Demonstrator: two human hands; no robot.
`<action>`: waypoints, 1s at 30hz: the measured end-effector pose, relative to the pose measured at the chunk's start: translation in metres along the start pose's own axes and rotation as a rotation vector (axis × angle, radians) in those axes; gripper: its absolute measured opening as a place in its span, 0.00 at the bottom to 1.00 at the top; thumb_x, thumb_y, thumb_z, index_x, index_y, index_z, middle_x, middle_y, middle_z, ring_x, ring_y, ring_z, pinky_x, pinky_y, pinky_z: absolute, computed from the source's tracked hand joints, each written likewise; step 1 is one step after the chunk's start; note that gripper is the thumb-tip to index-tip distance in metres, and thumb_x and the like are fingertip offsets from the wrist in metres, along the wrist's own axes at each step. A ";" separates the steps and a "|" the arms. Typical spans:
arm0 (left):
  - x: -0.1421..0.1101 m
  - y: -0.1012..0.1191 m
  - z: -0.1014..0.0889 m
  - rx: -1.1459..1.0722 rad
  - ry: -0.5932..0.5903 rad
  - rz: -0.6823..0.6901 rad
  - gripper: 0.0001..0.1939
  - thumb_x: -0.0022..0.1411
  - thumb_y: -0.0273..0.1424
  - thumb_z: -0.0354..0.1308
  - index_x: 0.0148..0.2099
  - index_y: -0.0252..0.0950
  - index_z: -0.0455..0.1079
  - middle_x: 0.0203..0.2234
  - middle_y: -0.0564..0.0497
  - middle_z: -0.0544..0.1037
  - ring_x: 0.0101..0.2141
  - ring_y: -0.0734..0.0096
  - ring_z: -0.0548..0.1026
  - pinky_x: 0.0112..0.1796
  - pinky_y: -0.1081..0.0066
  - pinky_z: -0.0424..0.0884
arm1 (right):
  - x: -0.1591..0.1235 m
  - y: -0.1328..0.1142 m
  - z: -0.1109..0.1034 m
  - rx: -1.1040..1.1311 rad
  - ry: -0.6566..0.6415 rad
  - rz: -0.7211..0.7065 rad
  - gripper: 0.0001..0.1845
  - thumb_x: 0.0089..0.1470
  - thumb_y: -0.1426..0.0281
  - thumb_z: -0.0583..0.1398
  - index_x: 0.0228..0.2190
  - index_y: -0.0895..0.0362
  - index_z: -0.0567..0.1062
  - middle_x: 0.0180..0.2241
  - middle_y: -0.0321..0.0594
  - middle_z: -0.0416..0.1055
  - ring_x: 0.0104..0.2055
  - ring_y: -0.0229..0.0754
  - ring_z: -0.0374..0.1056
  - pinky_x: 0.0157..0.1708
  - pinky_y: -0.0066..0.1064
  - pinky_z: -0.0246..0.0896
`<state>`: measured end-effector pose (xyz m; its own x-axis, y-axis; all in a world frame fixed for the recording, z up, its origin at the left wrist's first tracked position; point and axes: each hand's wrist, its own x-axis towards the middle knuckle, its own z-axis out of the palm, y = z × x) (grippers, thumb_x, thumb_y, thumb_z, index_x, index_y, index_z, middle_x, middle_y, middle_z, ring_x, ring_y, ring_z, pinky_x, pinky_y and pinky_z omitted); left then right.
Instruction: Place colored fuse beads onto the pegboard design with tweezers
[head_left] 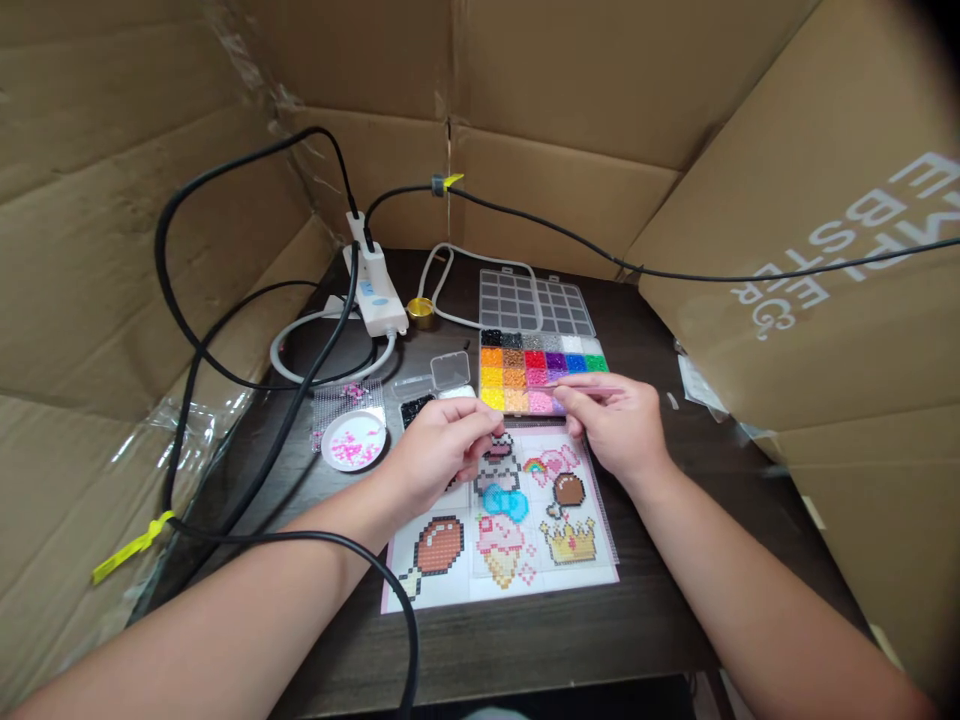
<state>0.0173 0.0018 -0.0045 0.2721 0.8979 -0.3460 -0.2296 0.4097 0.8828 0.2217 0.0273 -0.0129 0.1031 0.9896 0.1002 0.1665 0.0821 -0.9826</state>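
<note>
A white pattern sheet (pixel 501 530) with pixel pictures (a drumstick, an ice cream, a crown, a rainbow) lies on the dark table (pixel 525 630), under a clear pegboard. My left hand (pixel 439 450) rests on its upper left part with fingers pinched together; what they hold is hidden. My right hand (pixel 616 420) hovers at the sheet's upper right, fingers closed on a thin pink tool (pixel 600 391) pointing at the bead box (pixel 541 372). The box holds compartments of coloured beads, its clear lid (pixel 534 300) folded back.
A small white dish of pink beads (pixel 354 441) sits left of the sheet on a clear pegboard. A small clear case (pixel 442 378), a white power strip (pixel 373 290), a gold cap (pixel 420 311) and black cables (pixel 247 500) lie behind. Cardboard walls (pixel 825 250) surround the table.
</note>
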 end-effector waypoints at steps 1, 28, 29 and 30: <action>0.000 0.000 0.000 -0.001 0.001 -0.001 0.11 0.52 0.35 0.68 0.26 0.34 0.72 0.13 0.59 0.63 0.14 0.84 0.55 0.15 0.79 0.51 | -0.002 -0.004 -0.005 0.009 0.023 -0.034 0.09 0.48 0.65 0.70 0.30 0.59 0.84 0.13 0.33 0.69 0.14 0.33 0.62 0.15 0.27 0.60; 0.000 0.001 0.003 0.014 -0.004 0.018 0.09 0.53 0.31 0.66 0.25 0.34 0.72 0.13 0.57 0.63 0.14 0.83 0.55 0.15 0.78 0.51 | -0.094 0.017 -0.054 -0.018 -0.116 0.173 0.05 0.48 0.67 0.71 0.29 0.56 0.87 0.16 0.38 0.73 0.15 0.34 0.61 0.15 0.26 0.58; 0.000 0.001 0.003 0.018 -0.003 0.018 0.09 0.53 0.31 0.66 0.25 0.34 0.72 0.13 0.57 0.63 0.14 0.83 0.55 0.15 0.78 0.51 | -0.094 0.017 -0.055 -0.017 -0.118 0.173 0.06 0.48 0.67 0.71 0.29 0.56 0.87 0.16 0.39 0.74 0.15 0.34 0.61 0.16 0.26 0.58; 0.000 0.001 0.004 0.021 -0.003 0.018 0.09 0.53 0.31 0.66 0.25 0.34 0.72 0.13 0.57 0.63 0.14 0.83 0.56 0.15 0.78 0.51 | -0.095 0.018 -0.055 -0.017 -0.119 0.173 0.06 0.49 0.67 0.71 0.29 0.56 0.87 0.16 0.39 0.74 0.15 0.34 0.61 0.16 0.26 0.57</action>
<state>0.0204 0.0020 -0.0022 0.2711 0.9045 -0.3291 -0.2152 0.3902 0.8952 0.2692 -0.0714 -0.0311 0.0150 0.9959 -0.0896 0.1727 -0.0908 -0.9808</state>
